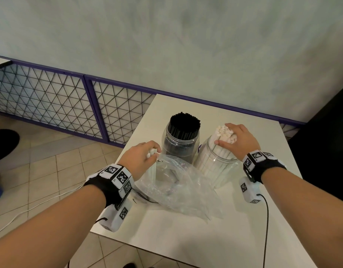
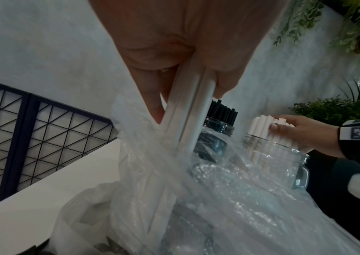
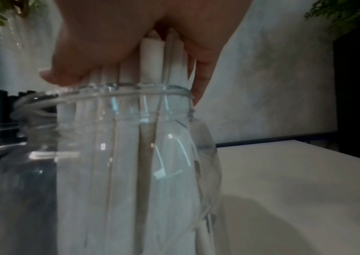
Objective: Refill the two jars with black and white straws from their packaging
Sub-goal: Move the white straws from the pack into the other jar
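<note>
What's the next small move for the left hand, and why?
Probably lift the left hand clear of the plastic bag and carry its white straws to the right jar. Its fingers already pinch a few straws partly out of the bag, and the right hand holds that jar's bundle to one side.

On the pale square table stood 2 clear glass jars side by side toward the far edge: the jar of black straws on the left, the jar of white straws on the right. The crumpled clear plastic bag lay nearer, in front of both. Beyond the table ran a purple-framed wire mesh fence, left and far.
</note>
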